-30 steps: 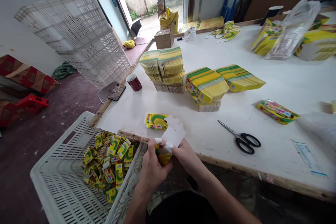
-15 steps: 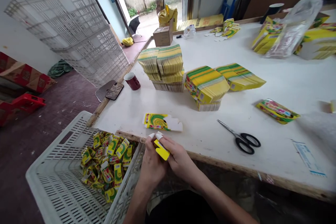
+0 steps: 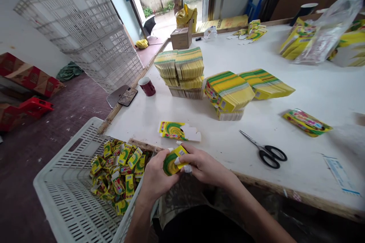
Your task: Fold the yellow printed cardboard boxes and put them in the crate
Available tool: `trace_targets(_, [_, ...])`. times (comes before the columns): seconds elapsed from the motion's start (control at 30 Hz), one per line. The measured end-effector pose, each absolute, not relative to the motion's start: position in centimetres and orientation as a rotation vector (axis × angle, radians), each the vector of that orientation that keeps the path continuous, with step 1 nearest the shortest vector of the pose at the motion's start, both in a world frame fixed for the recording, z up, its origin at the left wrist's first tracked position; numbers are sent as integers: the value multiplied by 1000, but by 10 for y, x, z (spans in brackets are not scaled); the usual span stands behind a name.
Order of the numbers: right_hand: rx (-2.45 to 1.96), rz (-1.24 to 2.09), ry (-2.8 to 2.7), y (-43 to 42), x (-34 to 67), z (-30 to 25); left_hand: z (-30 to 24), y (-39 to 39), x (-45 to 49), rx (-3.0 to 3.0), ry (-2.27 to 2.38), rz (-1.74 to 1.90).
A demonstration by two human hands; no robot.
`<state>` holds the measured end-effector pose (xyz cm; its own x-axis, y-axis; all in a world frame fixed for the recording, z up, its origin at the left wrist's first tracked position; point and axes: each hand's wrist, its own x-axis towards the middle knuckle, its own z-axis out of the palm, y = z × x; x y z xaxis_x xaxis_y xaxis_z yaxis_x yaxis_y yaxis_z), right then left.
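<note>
Yellow-green small box (image 3: pixel 172 162) gripped between left hand (image 3: pixel 156 179) and right hand (image 3: pixel 205 168) (fingertips (image 3: pixel 187 168) wrapped white), just off the near edge of the worktop (image 3: pixel 285 121), beside a white crate (image 3: pixel 54 193) of similar boxes (image 3: pixel 119 174), flat carton (image 3: pixel 178 131) lying just beyond

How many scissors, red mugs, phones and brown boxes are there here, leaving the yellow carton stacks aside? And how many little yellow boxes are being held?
Scissors: 1
Red mug: 1
Phones: 2
Brown box: 1
Held yellow box: 1
Total: 6
</note>
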<state>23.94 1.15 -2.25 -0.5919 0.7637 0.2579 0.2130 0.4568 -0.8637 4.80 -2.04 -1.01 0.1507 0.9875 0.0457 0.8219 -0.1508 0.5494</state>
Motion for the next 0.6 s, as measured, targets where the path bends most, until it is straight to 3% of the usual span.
trace_targets(0.6, [-875,1082,-1868,6,212,-35,-17,-20,45,2040,1855,666])
